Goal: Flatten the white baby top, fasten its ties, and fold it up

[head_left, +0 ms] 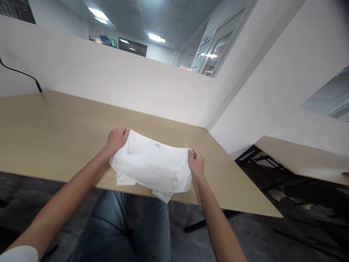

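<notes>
A white garment hangs spread between my two hands over the front part of the table. Its exact kind is unclear; a small dark-marked label sits at the middle of its upper edge, and two flaps show below, over the table's front edge. My left hand is closed on the upper left corner of the cloth. At the opposite upper corner, the fingers of my right hand pinch the fabric. The cloth sags a little between them.
The light wooden table runs along a white wall with windows above. A black cable rises at the far left. To the right stands another table, with part of a person's hand at its edge.
</notes>
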A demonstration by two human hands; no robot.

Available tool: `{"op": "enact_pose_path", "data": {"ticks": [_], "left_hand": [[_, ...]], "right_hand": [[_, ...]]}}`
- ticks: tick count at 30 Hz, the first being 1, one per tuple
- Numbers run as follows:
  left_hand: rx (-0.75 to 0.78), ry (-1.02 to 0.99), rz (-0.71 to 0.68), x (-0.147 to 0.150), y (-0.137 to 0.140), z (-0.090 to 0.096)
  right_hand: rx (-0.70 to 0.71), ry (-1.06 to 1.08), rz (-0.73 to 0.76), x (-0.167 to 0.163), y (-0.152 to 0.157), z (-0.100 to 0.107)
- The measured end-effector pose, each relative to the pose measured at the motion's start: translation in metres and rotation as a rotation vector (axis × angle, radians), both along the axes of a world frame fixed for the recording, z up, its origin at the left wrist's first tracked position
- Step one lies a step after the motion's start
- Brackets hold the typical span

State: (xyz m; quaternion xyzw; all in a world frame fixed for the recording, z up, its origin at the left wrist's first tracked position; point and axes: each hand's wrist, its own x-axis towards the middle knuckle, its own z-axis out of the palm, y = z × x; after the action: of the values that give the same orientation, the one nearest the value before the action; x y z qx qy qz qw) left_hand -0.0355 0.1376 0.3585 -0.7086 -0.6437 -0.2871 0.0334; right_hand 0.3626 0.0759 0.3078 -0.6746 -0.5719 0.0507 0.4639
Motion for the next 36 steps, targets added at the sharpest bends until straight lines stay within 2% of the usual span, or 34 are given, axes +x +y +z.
{"op": "enact_pose_path", "data": {"ticks": [2,5,10,13,15,18,22,25,28,32,36], "left_hand": [[-0.076,0.071,0.015,0.004,0.031,-0.014],[-0.126,0.087,0.015,0.002,0.059,-0.034],[-0.185,0.097,0.031,-0.007,0.082,-0.061],[-0.215,0.094,0.027,-0.011,0.09,-0.066],[-0.221,0.087,0.01,-0.014,0.092,-0.061],[-0.21,0.075,-0.05,-0.02,0.091,-0.044],[-0.209,0.05,-0.257,-0.029,0.083,-0.02],[-0.223,-0.044,-0.39,-0.032,0.077,-0.01],[-0.238,-0.072,-0.329,-0.029,0.076,0.001],[-0.256,-0.084,-0.203,-0.018,0.077,0.024],[-0.343,-0.159,-0.188,0.016,0.077,0.048]], "right_hand": [[-0.037,-0.048,-0.004,0.006,0.038,-0.006],[-0.076,-0.108,-0.035,0.01,0.075,-0.016],[-0.117,-0.138,-0.127,0.017,0.104,-0.032],[-0.136,-0.128,-0.133,0.025,0.112,-0.041],[-0.147,-0.114,-0.095,0.032,0.115,-0.045],[-0.175,-0.081,0.02,0.043,0.115,-0.046],[-0.182,-0.036,0.149,0.05,0.111,-0.045],[-0.098,-0.014,0.154,0.046,0.108,-0.046],[-0.011,0.004,0.108,0.038,0.109,-0.048],[0.027,0.025,0.07,0.033,0.112,-0.052],[0.023,0.049,0.048,0.034,0.114,-0.053]]}}
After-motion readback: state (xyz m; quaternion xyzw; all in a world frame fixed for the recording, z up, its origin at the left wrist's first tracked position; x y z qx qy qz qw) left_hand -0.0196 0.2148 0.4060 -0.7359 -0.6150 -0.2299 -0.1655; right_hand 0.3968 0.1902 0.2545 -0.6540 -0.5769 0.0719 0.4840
